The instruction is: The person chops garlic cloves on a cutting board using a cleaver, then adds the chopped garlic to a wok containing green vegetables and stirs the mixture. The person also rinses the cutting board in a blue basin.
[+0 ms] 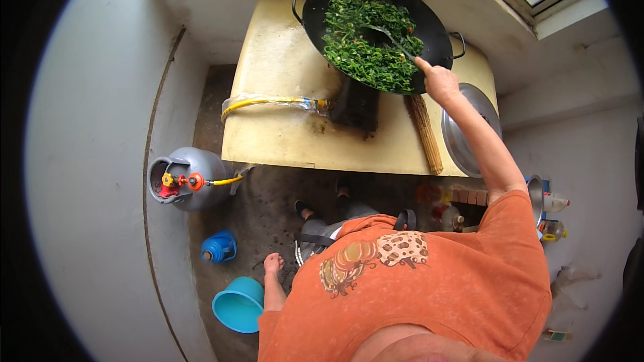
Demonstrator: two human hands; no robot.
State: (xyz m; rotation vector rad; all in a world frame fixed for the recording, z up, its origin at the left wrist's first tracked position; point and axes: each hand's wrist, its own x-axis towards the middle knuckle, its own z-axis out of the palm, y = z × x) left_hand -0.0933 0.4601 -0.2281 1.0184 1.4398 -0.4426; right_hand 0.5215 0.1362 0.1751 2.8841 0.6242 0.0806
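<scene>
My right hand (439,82) grips the handle of a metal turner (402,48), whose head is partly in chopped leafy greens (365,23) with small red bits. They lie in a large black wok (312,13) with two loop handles, over a dark burner (355,114) on a cream cooking counter (268,60). My left hand (272,265) hangs low by my side, fingers curled with nothing visible in them. Beside the wok, a bundle of thin wooden sticks (426,141) and a round metal lid (469,147) rest on the counter.
A grey gas cylinder (208,164) with a yellow hose (268,100) stands left of the counter. A blue jug (216,245) and turquoise basin (233,305) sit on the floor. Bottles (553,230) and bricks (466,195) are low at right. Walls surround the counter, with a window upper right.
</scene>
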